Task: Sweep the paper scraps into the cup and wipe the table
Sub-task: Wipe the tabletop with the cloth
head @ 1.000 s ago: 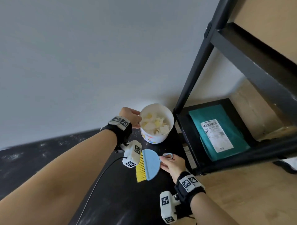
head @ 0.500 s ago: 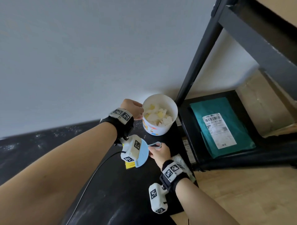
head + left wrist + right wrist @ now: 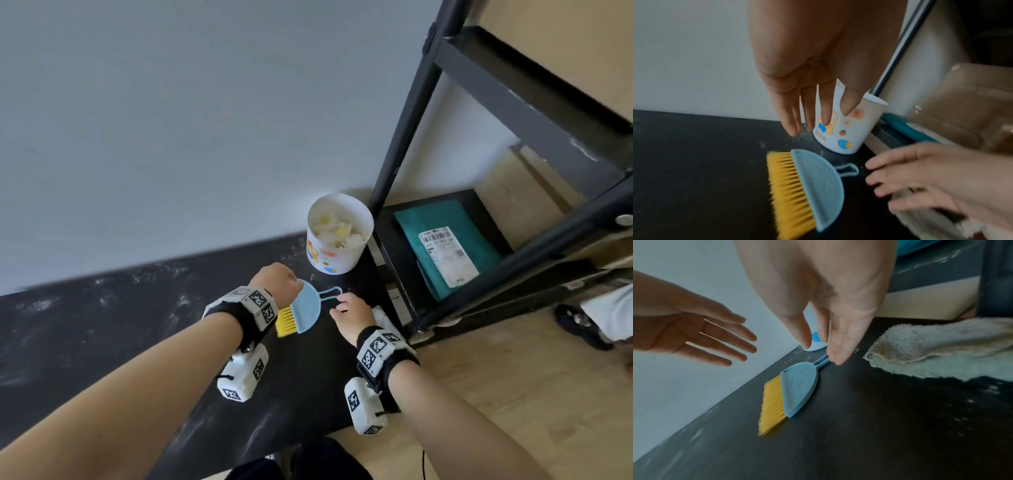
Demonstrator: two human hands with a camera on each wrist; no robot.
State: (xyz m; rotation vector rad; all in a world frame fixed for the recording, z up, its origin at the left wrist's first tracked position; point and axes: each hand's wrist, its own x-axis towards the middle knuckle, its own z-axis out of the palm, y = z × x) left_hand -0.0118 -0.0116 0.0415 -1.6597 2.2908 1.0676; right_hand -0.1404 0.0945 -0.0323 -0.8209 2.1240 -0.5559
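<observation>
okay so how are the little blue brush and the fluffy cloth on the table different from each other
The blue plastic brush with yellow bristles is rigid and flat; the cream fluffy cloth is soft and crumpled. The brush lies nearer the wall, the cloth nearer the table's right edge. The right hand hovers by the brush's handle, not the cloth. Both rest on the black table, unheld.

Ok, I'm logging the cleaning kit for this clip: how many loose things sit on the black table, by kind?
Cup holding paper scraps: 1
Blue brush with yellow bristles, lying flat: 1
Fluffy cloth by the right hand: 1
Total: 3
Neither hand holds anything; the left hand hovers open.
</observation>
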